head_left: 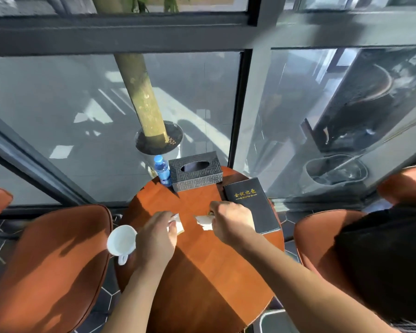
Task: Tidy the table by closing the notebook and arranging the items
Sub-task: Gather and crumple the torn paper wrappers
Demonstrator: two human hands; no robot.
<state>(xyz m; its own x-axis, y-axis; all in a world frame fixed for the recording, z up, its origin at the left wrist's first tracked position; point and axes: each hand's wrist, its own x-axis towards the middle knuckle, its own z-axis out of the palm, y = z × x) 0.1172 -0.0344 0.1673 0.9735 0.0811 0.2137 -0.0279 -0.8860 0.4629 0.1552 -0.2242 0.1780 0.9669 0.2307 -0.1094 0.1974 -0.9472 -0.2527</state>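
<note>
A black notebook (251, 205) with gold lettering lies closed at the right edge of the round wooden table (202, 272). My left hand (157, 236) is closed around a scrap of white paper (178, 225) near the table's left side. My right hand (231, 222) pinches another crumpled white scrap (204, 222) just left of the notebook. A white cup (121, 240) sits at the table's left edge, touching my left wrist. A dark patterned tissue box (196, 171) and a blue-capped water bottle (162, 170) stand at the far edge.
Orange chairs flank the table on the left (51, 265) and right (322, 241). A potted tree trunk (159, 140) stands behind the table against glass walls with dark frames. A dark cloth (389, 255) lies on the right chair.
</note>
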